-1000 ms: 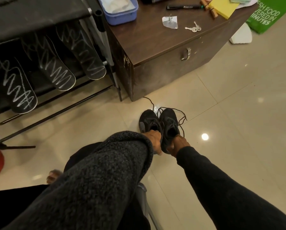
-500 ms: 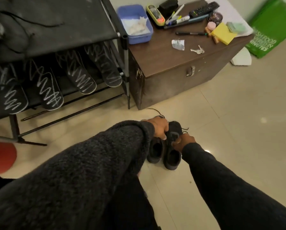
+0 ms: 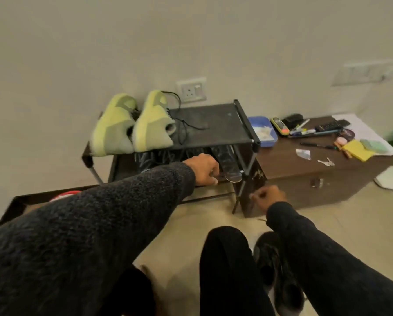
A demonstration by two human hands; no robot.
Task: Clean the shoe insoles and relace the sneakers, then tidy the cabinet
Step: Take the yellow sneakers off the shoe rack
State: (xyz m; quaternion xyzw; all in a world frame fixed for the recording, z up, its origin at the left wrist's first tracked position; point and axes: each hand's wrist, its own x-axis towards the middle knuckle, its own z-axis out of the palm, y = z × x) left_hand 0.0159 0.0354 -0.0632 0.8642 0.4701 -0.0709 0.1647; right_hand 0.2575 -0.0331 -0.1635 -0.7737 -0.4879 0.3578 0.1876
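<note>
I'm watching the left arm stretching out long across the frame, its fuzzy grey sleeve running up to the left hand [image 3: 203, 170], which is reaching under the top shelf of the black shoe rack [image 3: 216, 124]. The knuckles are facing up and the fingers are curling down at the front edge of the lower shelf, just beside a dark insole [image 3: 228, 164] leaning there; motion blur is stopping me from telling whether they are gripping anything. The right hand [image 3: 268, 198] is hanging lower and nearer, in front of the corner of the brown wooden cabinet [image 3: 323, 176], wrist bent, fingers curled in; I cannot tell whether they are pinching something small. A black sneaker [image 3: 273, 270] is lying on the floor between the right forearm and a dark-trousered leg, toe pointing away from me. Up on the rack's top shelf a pair of pale green sneakers [image 3: 134, 126] is resting side by side, soles toward me, black laces trailing. On the cabinet's top surface I'm seeing a blue tray [image 3: 262, 131], a yellow notepad [image 3: 357, 150] and keys [image 3: 326, 162].
</note>
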